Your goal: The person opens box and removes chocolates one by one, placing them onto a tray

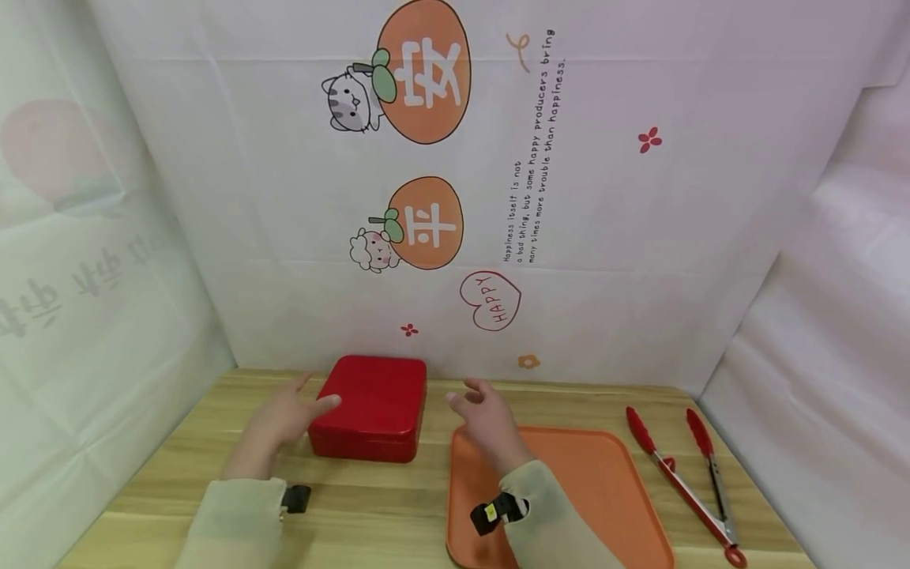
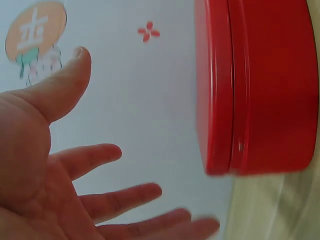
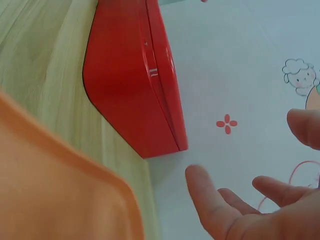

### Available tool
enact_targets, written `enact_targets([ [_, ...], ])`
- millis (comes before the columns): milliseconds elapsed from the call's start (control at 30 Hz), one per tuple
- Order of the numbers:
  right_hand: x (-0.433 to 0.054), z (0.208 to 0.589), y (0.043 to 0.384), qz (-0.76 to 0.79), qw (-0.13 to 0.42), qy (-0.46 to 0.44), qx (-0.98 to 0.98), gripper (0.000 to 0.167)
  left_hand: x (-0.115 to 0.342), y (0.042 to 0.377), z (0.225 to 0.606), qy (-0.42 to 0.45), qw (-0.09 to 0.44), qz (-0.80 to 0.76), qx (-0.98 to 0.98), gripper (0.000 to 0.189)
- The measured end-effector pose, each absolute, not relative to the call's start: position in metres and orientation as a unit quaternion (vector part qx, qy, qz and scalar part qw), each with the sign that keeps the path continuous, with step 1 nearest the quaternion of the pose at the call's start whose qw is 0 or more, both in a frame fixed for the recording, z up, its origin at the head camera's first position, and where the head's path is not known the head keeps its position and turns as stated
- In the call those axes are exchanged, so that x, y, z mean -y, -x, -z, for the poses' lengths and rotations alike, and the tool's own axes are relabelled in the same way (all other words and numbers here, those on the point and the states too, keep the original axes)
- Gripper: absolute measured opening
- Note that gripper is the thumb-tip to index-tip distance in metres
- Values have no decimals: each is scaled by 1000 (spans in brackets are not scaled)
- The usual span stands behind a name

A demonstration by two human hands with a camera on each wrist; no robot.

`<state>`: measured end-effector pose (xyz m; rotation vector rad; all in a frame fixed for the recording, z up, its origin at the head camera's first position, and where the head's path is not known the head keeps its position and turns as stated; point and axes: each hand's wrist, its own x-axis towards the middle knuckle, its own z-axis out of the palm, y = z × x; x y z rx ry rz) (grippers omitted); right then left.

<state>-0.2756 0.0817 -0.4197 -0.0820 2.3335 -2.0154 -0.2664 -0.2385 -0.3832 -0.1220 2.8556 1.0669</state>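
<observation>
A red square tin box [image 1: 373,403], lid on, sits on the wooden table near the back wall. My left hand [image 1: 284,415] is at the box's left side, fingers spread and thumb over the near left part of the lid. In the left wrist view that hand [image 2: 55,165] is apart from the tin [image 2: 270,85]. To the right of the box hovers my right hand [image 1: 486,419], fingers loosely bent and holding nothing, above the far left corner of an orange tray [image 1: 569,466]. The right wrist view shows a gap between its fingers [image 3: 205,200] and the tin [image 3: 120,70].
Red-tipped tongs [image 1: 682,482] lie spread on the table at the right of the tray. A white printed cloth [image 1: 604,237] hangs behind the table, with white sheets at both sides. Bare wood [image 1: 377,514] shows between the forearms.
</observation>
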Motion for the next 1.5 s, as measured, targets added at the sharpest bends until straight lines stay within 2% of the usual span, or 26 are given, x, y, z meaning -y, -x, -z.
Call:
enact_targets([
  [200,-79,424,283,742,67,-9,-667,63,267,278,388,46,114,-531,-838,91],
  [300,-74,425,286,756,79,-22,-650,59,277,284,393,51,131,-574,-807,85],
  [800,-33,441,292,759,134,-52,-635,54,289,296,418,77,138,-596,-787,58],
  [1100,-26,445,301,749,143,-65,-643,57,285,300,418,75,138,-602,-783,56],
  [1500,-23,445,304,726,145,-64,-670,45,283,302,425,86,129,-607,-780,47],
])
